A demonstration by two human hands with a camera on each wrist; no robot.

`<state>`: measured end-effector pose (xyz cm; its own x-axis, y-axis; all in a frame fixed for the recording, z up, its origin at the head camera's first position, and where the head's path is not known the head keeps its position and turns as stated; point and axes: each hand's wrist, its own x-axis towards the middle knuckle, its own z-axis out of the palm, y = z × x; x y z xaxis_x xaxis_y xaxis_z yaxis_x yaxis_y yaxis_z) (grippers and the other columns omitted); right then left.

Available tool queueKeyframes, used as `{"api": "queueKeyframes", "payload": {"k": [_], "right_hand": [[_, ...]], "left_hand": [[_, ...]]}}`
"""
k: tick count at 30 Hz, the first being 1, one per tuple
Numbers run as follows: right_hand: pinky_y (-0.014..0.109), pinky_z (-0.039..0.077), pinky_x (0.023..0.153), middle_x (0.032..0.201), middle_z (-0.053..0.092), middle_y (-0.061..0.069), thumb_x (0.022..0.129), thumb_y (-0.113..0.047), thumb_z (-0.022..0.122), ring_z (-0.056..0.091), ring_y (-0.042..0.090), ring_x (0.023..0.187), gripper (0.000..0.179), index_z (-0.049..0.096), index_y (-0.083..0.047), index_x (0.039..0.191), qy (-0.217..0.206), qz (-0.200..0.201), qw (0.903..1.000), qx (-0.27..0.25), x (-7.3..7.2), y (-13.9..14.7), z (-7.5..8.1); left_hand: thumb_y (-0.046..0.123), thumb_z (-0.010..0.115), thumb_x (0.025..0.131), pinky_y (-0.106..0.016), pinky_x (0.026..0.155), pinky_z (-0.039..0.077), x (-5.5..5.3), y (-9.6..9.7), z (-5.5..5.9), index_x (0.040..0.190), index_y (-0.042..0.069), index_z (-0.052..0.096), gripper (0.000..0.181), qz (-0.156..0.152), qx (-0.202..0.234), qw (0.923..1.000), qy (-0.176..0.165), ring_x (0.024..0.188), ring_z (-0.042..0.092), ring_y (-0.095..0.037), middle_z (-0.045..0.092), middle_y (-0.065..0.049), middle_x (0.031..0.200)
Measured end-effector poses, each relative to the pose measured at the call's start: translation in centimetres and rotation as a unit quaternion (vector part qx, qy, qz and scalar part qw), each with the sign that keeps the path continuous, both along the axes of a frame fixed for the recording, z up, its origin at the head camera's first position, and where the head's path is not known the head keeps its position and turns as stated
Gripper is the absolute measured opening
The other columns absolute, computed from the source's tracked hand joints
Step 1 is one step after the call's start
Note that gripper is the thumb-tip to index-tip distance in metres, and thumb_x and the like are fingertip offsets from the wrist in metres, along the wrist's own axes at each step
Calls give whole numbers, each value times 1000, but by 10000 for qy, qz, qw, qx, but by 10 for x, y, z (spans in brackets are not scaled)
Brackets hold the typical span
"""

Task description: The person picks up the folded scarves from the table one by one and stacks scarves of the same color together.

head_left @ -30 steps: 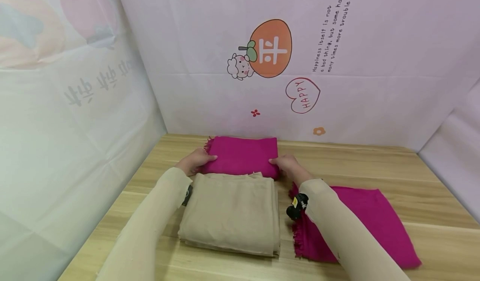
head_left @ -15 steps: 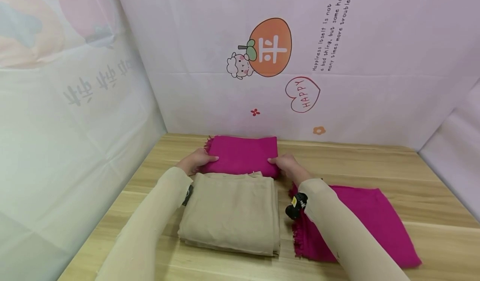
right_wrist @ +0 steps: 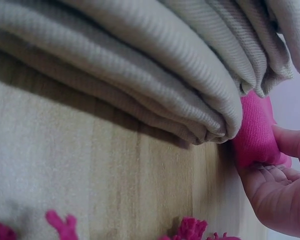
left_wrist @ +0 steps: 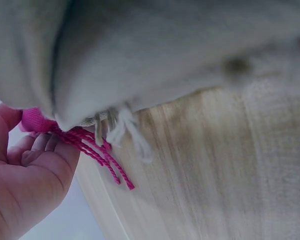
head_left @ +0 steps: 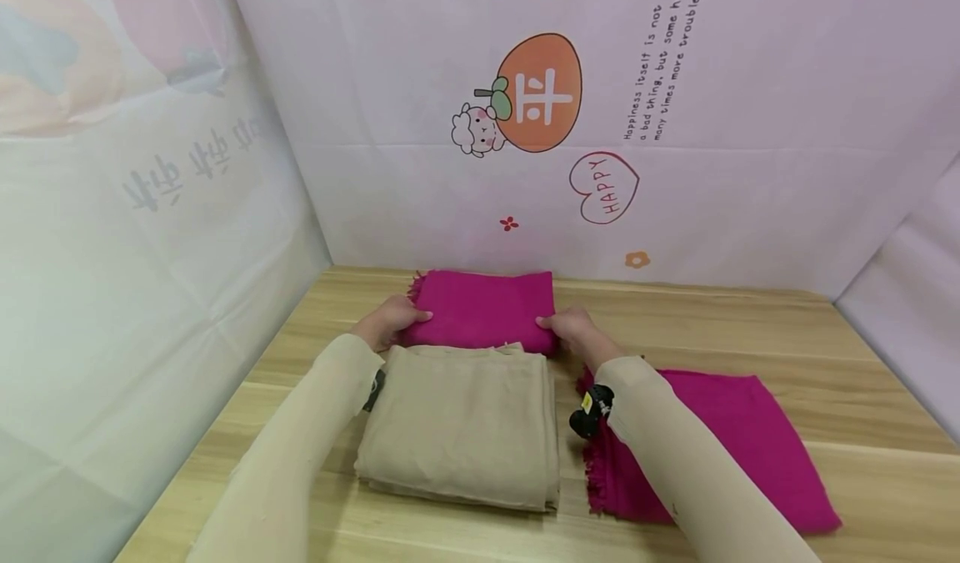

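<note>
A folded magenta shawl [head_left: 483,309] with a fringed left end lies at the back of the table, against the wall. My left hand [head_left: 392,321] grips its left end, thumb on top and fingers underneath; magenta fringe [left_wrist: 102,157] hangs past those fingers in the left wrist view. At the opposite end my right hand [head_left: 576,332] pinches the folded edge, its fingers curled below the cloth [right_wrist: 257,130] in the right wrist view. Directly in front of this shawl sits a thick folded beige shawl [head_left: 459,429], its layers stacked and its far edge close to the magenta one.
A second magenta shawl [head_left: 720,446], fringed on its left side, lies at the right under my right forearm. The wooden table [head_left: 847,363] meets a printed white cloth wall [head_left: 420,204] at the back and another [head_left: 187,296] on the left.
Both hands keep their hold on the back magenta shawl, which stays in place. The whole head view has shifted up very slightly.
</note>
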<state>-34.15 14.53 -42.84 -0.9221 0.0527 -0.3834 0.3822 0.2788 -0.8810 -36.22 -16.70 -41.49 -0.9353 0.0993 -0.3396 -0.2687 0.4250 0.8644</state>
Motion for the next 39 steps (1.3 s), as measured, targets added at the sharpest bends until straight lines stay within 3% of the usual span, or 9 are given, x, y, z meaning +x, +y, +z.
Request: {"api": "queueKeyframes", "payload": {"k": [7,11,18,22,27,32,36,39], "right_hand": [[39,40,104,137,48,24,96,-10,61,49,28,119,49,45,13,135,82,-205,9994,-285,2,-2,3],[35,43,99,132,53,22,94,-9,63,52,23,108,45,50,11,133,149,-325,9986,-379,3,-3,5],[27,48,79,109,63,13,90,-9,68,56,15,85,38,61,8,123,310,-507,9971,-478,-1,-3,1],[28,51,73,102,66,14,87,-9,73,59,16,79,37,64,8,118,342,-523,9959,-657,-7,0,-3],[32,52,82,114,65,18,88,-10,72,61,19,88,42,61,6,124,216,-561,9954,-749,-9,-2,1],[31,53,79,110,65,19,90,-11,70,63,19,86,40,61,8,124,318,-403,9942,-942,-10,-1,2],[27,53,78,112,64,17,94,-10,64,62,15,84,40,57,8,129,325,-376,9932,-1054,0,-6,16],[25,54,76,113,63,16,96,-10,62,63,13,81,41,54,6,132,287,-387,9914,-1213,3,-7,23]], "left_hand": [[9,61,96,-34,75,55,-5,-1,-4,115,-8,58,26,297,603,9972,-316,84,63,-22,62,-14,102],[8,60,97,-35,75,56,-5,-1,-4,117,-8,58,27,357,795,9958,-286,82,64,-21,63,-15,102],[12,60,98,-36,77,56,-1,-3,4,129,-3,55,35,546,940,9934,-358,89,64,-24,61,-18,113],[13,61,97,-32,73,55,-3,-4,9,130,-4,56,37,444,754,9961,-138,84,64,-21,62,-18,111],[15,61,97,-25,65,52,-5,-7,13,124,-7,59,35,147,140,9994,287,73,61,-15,64,-14,97],[19,62,97,-28,73,52,-4,-11,18,128,-5,58,40,9,-376,9979,523,78,62,-16,66,-17,103],[21,62,97,-31,78,52,-4,-12,21,134,-2,55,45,64,-347,9979,547,84,62,-17,65,-17,110],[21,62,97,-29,74,52,-3,-13,25,133,-2,57,43,127,-191,9982,549,79,61,-15,65,-14,104]]}}
